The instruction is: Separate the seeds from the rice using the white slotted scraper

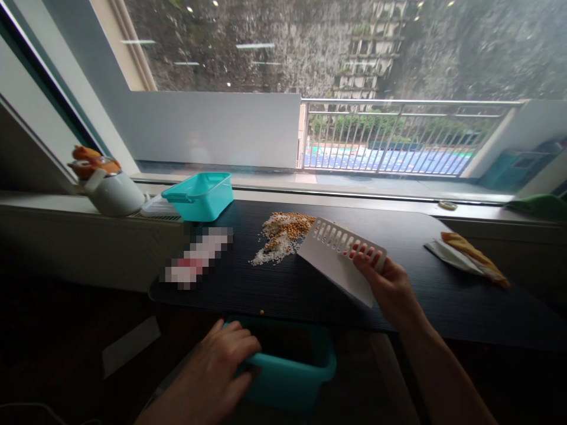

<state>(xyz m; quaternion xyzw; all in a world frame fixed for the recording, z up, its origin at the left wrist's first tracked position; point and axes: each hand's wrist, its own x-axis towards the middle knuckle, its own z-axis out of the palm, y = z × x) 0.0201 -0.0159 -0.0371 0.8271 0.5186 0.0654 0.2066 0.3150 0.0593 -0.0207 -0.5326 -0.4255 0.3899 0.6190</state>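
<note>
Left hand (228, 349) grips teal bin (287, 381) by its rim at worktop (248, 289) near edge, yellow-and-white grain pile (286, 233) sits toward far edge between both hands, slotted white plate (330, 260) at pile's right, held in right hand (393, 288).

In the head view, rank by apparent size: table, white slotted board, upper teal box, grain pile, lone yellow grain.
1. Table
2. White slotted board
3. Upper teal box and grain pile: too alike to rank
4. Lone yellow grain
</note>
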